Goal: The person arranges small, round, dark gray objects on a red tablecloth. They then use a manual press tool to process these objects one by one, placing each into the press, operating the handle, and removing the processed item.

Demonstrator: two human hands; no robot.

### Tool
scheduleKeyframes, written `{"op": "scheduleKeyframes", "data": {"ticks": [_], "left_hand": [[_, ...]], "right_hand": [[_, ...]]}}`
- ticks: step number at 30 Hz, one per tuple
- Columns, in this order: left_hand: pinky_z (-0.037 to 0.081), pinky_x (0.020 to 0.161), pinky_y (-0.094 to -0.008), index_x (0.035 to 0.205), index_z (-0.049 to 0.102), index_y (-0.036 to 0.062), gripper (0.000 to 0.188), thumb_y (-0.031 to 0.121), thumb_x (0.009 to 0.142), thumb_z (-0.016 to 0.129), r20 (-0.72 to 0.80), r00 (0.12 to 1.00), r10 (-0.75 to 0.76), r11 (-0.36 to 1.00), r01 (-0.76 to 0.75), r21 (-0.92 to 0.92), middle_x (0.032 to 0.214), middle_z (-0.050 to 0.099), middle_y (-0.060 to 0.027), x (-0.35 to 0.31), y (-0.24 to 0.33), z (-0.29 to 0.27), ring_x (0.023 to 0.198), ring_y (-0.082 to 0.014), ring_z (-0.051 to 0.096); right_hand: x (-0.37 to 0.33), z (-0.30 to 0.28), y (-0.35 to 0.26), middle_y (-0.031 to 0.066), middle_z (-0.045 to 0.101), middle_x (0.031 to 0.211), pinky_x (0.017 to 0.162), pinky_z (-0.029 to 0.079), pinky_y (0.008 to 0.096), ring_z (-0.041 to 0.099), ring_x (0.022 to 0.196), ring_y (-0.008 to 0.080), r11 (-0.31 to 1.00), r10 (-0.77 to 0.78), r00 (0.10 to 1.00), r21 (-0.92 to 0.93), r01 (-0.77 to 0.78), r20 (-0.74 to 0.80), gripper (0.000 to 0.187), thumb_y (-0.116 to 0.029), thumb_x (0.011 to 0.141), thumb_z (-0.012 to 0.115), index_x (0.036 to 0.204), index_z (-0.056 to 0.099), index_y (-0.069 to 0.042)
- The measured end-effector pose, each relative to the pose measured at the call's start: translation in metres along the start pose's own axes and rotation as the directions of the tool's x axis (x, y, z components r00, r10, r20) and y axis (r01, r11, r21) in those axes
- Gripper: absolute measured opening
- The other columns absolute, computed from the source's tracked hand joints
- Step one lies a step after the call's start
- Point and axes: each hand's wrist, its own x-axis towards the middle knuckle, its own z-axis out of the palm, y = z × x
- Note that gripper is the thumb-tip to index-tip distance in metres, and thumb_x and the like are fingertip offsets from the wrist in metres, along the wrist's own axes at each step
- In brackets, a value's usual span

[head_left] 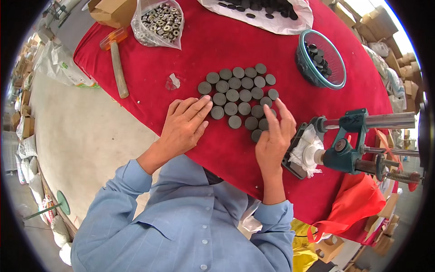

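Note:
A group of dark grey round discs (232,95) lies flat in rough rows on the red cloth-covered table (190,54). My left hand (186,124) rests at the left edge of the group, fingers stretched out, the fingertips against the nearest discs and partly hiding one. On the other side, my right hand (275,133) has its fingers apart, with the index and middle fingertips at the right-edge discs. Neither hand grips anything. Just right of my right hand stands a green hand press (346,143) with white plastic wrapped around its lower end.
A turquoise-rimmed basket (334,59) of black pieces stands far right. White sheeting (290,27) with more black discs lies at the back. Far left are a clear bag (144,37) of metal rings, a wooden-handled mallet (118,70) and a cardboard box (113,12). A red bag (358,201) hangs near right.

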Motion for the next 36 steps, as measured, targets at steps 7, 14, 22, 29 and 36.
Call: {"op": "scheduleKeyframes", "data": {"ticks": [7,14,22,29,36], "left_hand": [[0.043,0.109,-0.0463,0.140,0.064,0.0030,0.052,0.006,0.089,0.070,0.041,0.999,-0.007,0.998,0.009,-0.063,0.148,0.060,-0.0097,0.000,-0.004,0.000,0.127,-0.0308,0.057],[0.041,0.113,-0.0464,0.142,0.062,0.0034,0.054,0.012,0.090,0.073,0.049,0.998,-0.028,0.989,0.035,-0.145,0.150,0.057,-0.0140,0.006,-0.004,-0.007,0.133,-0.0358,0.054],[0.024,0.128,-0.0524,0.165,0.026,0.0019,0.106,0.047,0.087,0.081,0.173,0.981,-0.090,0.990,0.107,-0.091,0.172,0.022,-0.0221,0.036,-0.014,-0.003,0.159,-0.0414,0.023],[0.017,0.127,-0.0563,0.164,0.031,0.0033,0.105,0.054,0.086,0.080,0.175,0.985,-0.011,1.000,0.009,0.011,0.171,0.024,-0.0229,0.043,0.003,0.008,0.159,-0.0403,0.023],[0.023,0.121,-0.0541,0.149,0.056,0.0059,0.072,0.041,0.090,0.076,0.217,0.948,0.232,0.973,-0.223,-0.067,0.153,0.053,-0.0098,0.043,0.061,0.014,0.144,-0.0307,0.044]], "right_hand": [[0.000,-0.011,0.020,0.0164,0.065,0.136,0.083,0.054,0.0345,0.063,0.121,0.0299,0.900,0.314,0.949,0.333,-0.282,-0.043,0.054,0.017,0.080,0.045,0.124,0.071,-0.001],[-0.006,-0.005,0.029,0.0152,0.065,0.135,0.090,0.054,0.0336,0.065,0.118,0.0273,0.865,0.335,0.937,0.427,-0.263,-0.100,0.054,0.016,0.082,0.044,0.129,0.066,0.000],[-0.012,-0.004,0.033,0.0219,0.063,0.126,0.081,0.058,0.0420,0.071,0.088,0.0299,0.846,0.383,0.919,0.364,-0.388,0.090,0.047,0.014,0.082,0.056,0.127,0.062,0.004],[-0.008,0.007,0.040,0.0233,0.066,0.121,0.082,0.058,0.0442,0.071,0.093,0.0370,0.882,0.315,0.946,0.344,-0.323,0.079,0.038,0.011,0.087,0.060,0.124,0.064,0.005],[-0.008,-0.003,0.039,0.0223,0.068,0.116,0.080,0.058,0.0431,0.072,0.093,0.0361,0.882,0.389,0.921,0.292,-0.370,-0.007,0.038,0.010,0.087,0.060,0.124,0.065,0.003]]}}
